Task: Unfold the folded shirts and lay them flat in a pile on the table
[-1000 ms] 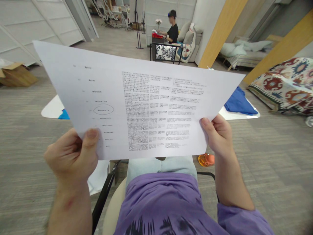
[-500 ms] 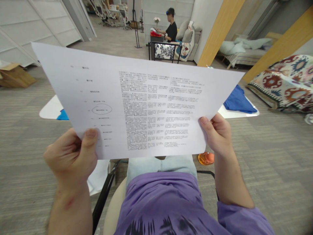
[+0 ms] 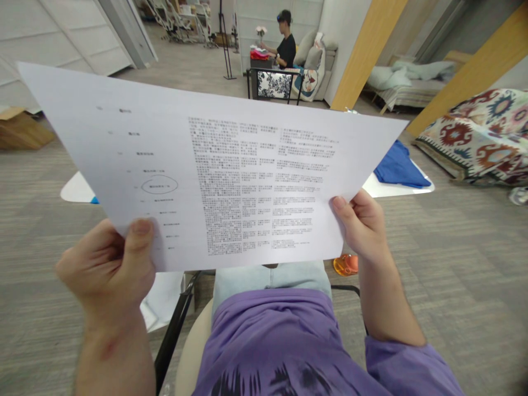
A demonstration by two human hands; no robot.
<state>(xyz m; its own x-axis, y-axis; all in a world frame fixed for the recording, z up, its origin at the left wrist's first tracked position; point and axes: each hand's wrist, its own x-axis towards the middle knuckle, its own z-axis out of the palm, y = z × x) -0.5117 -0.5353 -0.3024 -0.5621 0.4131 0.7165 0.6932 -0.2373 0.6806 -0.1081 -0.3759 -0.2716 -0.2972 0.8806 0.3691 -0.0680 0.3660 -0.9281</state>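
Note:
A printed sheet of paper point(image 3: 256, 176) is stretched between my two hands, above my lap. Its right part carries columns of small text, and on the left one short line is ringed by a hand-drawn oval. My left hand point(image 3: 111, 264) pinches the lower left corner, thumb on the printed side and fingers behind. At the lower right edge my right hand point(image 3: 363, 225) grips it the same way. Behind the sheet, most of a white table is hidden; its right end point(image 3: 375, 188) shows, with a folded blue cloth point(image 3: 402, 165) on it.
An orange bottle point(image 3: 345, 265) is low beyond my right knee. White papers point(image 3: 165, 297) lie beside the black chair arm point(image 3: 177, 324). Farther off are a black-framed chair point(image 3: 274, 84), a seated person point(image 3: 286, 47), a cardboard box point(image 3: 25, 129) and a patterned sofa cover point(image 3: 466, 137).
My left hand and the left side of the sheet have shifted to the left and slightly nearer. My right hand has moved slightly left. Both hands keep their hold.

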